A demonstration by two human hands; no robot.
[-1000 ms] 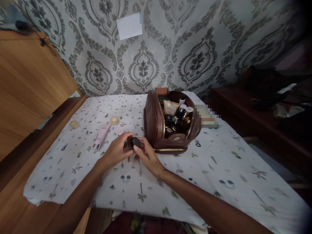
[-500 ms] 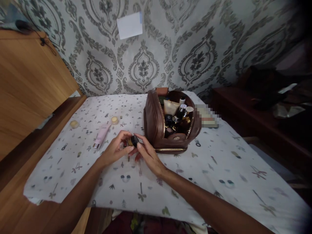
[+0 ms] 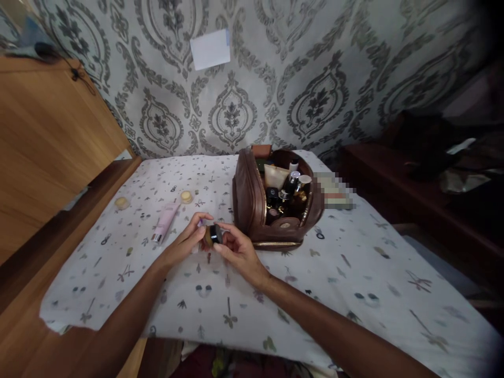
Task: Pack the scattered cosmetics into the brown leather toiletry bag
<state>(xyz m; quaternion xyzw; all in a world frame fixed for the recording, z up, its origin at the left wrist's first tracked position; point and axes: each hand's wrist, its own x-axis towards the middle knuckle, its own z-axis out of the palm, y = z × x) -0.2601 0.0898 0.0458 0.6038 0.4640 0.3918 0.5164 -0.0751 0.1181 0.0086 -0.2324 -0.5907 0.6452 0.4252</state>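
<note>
Between my hands, a small round jar [image 3: 209,236] with a black lid is held just above the patterned cloth, left of the bag. My left hand [image 3: 188,240] grips its amber-looking body, and the fingers of my right hand [image 3: 240,253] close around the black lid. Whether the lid is loose cannot be seen. Just behind my right hand stands an open brown toiletry bag [image 3: 246,210], packed with several bottles, a cream-coloured tube [image 3: 274,176] and black-capped containers. A pink tube [image 3: 165,221] with a silver cap lies left of my left hand.
Two small pale-yellow pots, a nearer one [image 3: 186,197] and a farther-left one [image 3: 121,202], sit on the cloth [image 3: 220,320]. A blurred-out flat item [image 3: 334,191] lies right of the bag. A wooden cabinet [image 3: 59,110] borders the left side; patterned wallpaper rises behind.
My right-hand fingers have shifted around the black lid, and the jar has turned so more of the lid shows. The view has tilted slightly; the bag and tubes stay put.
</note>
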